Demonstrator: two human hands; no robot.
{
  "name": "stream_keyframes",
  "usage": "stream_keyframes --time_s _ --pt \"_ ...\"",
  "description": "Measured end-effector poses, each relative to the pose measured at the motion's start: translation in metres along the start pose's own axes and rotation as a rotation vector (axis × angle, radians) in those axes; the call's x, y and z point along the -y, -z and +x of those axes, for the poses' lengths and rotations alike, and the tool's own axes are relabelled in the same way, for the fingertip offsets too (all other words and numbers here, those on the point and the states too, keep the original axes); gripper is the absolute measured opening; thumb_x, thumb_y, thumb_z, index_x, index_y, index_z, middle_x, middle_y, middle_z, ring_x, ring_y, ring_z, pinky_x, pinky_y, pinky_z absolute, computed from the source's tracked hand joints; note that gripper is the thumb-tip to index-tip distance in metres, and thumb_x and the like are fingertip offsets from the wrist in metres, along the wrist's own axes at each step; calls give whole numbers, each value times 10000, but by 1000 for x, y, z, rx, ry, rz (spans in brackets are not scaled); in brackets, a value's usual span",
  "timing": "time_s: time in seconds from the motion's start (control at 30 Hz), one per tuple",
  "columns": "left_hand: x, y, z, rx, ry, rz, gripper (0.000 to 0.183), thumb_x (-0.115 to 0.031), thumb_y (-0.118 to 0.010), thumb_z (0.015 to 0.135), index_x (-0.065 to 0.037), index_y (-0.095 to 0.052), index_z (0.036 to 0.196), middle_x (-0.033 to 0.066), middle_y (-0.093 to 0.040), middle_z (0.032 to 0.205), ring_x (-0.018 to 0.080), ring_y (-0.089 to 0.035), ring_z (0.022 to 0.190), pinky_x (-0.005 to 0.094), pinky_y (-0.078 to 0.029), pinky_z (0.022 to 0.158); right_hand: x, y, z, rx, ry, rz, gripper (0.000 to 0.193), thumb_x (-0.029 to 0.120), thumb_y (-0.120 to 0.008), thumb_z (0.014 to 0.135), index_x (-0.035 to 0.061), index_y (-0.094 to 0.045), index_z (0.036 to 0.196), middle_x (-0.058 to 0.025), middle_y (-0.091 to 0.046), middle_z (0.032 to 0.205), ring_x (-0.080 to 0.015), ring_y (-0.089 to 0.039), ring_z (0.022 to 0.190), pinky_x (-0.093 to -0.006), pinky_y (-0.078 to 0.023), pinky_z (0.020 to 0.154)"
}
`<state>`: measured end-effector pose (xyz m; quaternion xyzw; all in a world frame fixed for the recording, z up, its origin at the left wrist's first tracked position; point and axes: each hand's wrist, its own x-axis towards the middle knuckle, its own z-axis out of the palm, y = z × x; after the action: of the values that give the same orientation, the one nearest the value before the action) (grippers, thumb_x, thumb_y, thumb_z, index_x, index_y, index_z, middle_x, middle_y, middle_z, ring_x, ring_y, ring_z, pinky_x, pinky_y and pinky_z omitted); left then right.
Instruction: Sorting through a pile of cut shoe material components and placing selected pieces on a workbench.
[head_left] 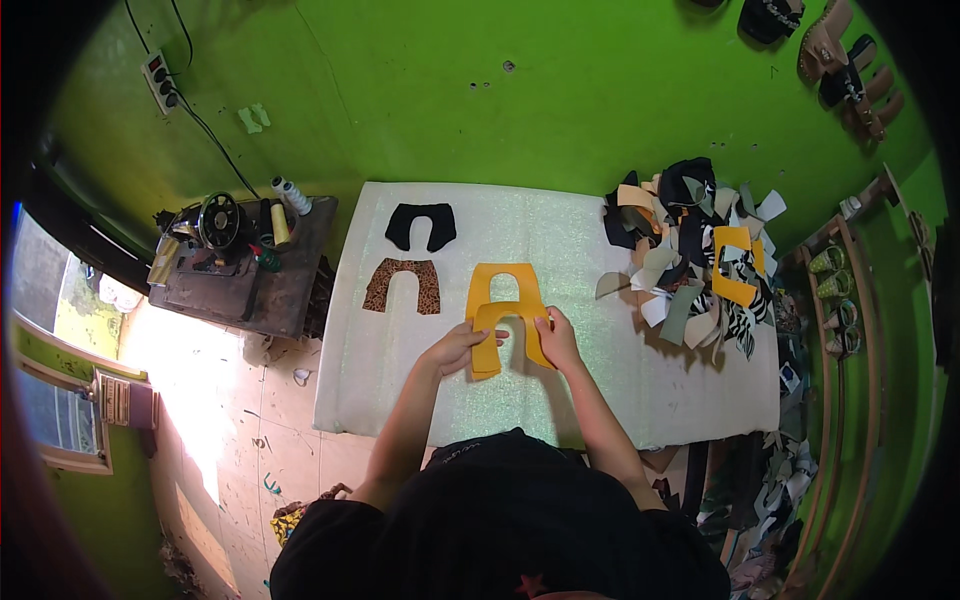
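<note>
Both of my hands are at the middle of the table, holding a yellow U-shaped cut piece (487,352) that looks like a shoe upper. My left hand (454,350) is closed on its left leg, thumb on top. On the opposite leg, my right hand (558,342) pinches the edge. Just beyond it lies a second yellow U-shaped piece (503,270), partly covered by the held one. A black U-shaped piece (398,229) and a leopard-print U-shaped piece (378,286) lie to the left.
The pale covered table (350,385) stands against a green wall. A large heap of mixed scraps (690,265) covers its right end. Left of the table, a sewing machine (220,220) sits on a dark stand with thread cones (280,222). Sandals (825,45) hang at upper right; a wooden rack (868,330) stands right.
</note>
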<state>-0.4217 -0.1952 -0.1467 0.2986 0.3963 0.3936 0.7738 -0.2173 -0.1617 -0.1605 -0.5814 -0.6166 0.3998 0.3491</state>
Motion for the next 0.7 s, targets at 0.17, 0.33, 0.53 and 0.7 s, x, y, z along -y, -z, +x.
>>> stream_keyframes --time_s 0.17,0.33,0.53,0.7 --pt "-6 4 23 -129 127 5 291 -99 -370 913 -34 -366 1196 119 -532 1035 221 -566 913 348 -475 824 1 0 40 37 -85 22 246 175 -594 811 13 -507 975 -112 -602 740 -163 -578 628 -285 -445 564" --pt "-18 15 66 -281 15 132 260 -11 -322 870 -34 -387 1121 104 -538 880 198 -569 728 339 -499 697 -5 -15 73 124 -59 21 474 128 -712 701 14 -466 1091 -122 -615 818 -197 -615 734 -296 -489 651" --pt "-24 16 85 -437 -37 303 254 -4 -332 863 15 -375 1113 156 -555 946 189 -582 680 322 -512 613 -5 -17 86 34 -150 -117 458 98 -703 692 14 -496 1093 -137 -622 886 -226 -618 770 -322 -483 709" --pt "-11 27 94 -498 -103 459 322 6 -392 836 56 -405 1155 152 -587 952 217 -592 810 300 -470 719 -19 -21 81 -65 -125 -154 364 54 -627 736 19 -517 1081 -156 -616 890 -237 -611 797 -324 -476 726"
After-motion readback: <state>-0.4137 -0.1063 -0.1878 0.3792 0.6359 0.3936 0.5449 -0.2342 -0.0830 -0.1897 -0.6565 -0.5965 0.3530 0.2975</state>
